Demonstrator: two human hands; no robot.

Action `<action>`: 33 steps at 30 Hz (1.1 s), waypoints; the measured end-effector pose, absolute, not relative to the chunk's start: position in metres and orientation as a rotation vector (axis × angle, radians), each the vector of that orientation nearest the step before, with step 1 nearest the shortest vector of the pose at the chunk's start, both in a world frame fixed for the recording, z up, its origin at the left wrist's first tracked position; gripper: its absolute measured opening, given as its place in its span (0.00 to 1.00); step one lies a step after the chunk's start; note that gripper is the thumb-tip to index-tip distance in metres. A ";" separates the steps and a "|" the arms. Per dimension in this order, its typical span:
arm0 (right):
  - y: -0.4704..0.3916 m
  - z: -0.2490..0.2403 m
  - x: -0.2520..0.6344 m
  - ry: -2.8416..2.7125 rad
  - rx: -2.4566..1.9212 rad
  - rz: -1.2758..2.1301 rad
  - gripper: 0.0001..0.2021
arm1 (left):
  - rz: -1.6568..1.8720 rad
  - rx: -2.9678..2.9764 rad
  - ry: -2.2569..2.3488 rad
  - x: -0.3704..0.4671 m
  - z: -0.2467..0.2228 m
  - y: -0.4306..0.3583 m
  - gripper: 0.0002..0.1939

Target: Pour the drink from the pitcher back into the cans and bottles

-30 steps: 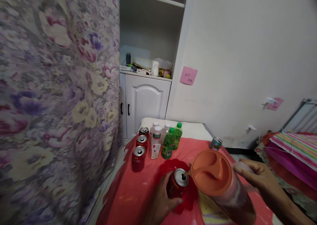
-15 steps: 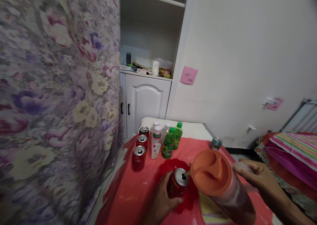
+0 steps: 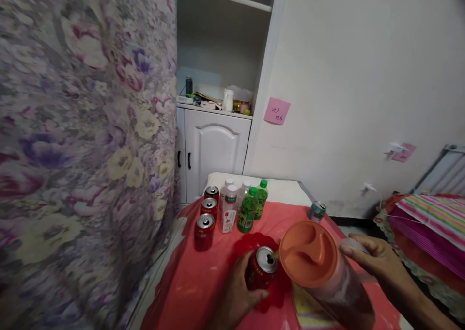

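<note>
My left hand [image 3: 236,291] is wrapped around a red cylindrical metal can [image 3: 258,275] with a silver top, tab hole open, can roughly upright. My right hand [image 3: 379,259] is grasping the clear plastic handle [image 3: 354,245] of a large translucent plastic pitcher [image 3: 345,296] with a round orange lid [image 3: 308,253]. Pitcher is tipped over, lid end toward my left hand, dark reddish-brown liquid inside. Its spout side is right at the can's opening; a short brownish bit bridges the two, too small to tell if spout or liquid.

Held can is over a red scalloped plate [image 3: 281,295], on the near half of the counter [image 3: 181,291], which has a shiny red plastic cover. Can't tell if the can's base touches the plate. Yellow striped cloth [image 3: 307,310] lies on the counter, partly hidden by the pitcher.

Along the counter's left edge, three upright cans in a row: two red metal cans [image 3: 204,233] and, farthest, a dark red-and-black metal can [image 3: 212,193]. Right beside them, toward the far edge, clear plastic bottles with white caps [image 3: 230,201], a white printed carton [image 3: 228,222] in front, then two green plastic bottles [image 3: 247,216]. Teal metal can [image 3: 317,211] near the far right corner, well apart from the bottles.
</note>
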State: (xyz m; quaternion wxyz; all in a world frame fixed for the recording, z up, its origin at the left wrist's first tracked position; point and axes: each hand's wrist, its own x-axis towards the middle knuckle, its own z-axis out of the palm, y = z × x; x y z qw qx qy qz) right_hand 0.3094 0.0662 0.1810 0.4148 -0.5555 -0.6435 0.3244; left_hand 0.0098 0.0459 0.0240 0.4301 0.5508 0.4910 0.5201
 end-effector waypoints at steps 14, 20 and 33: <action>0.061 0.182 0.300 -1.624 -1.367 0.859 0.24 | 1.190 1.400 1.339 0.009 0.037 0.043 0.46; 0.059 0.182 0.298 -1.582 -1.328 0.823 0.23 | 1.219 1.375 1.324 0.008 0.035 0.041 0.45; 0.056 0.164 0.297 -1.457 -1.293 0.833 0.26 | 1.243 1.399 1.276 0.011 0.034 0.047 0.45</action>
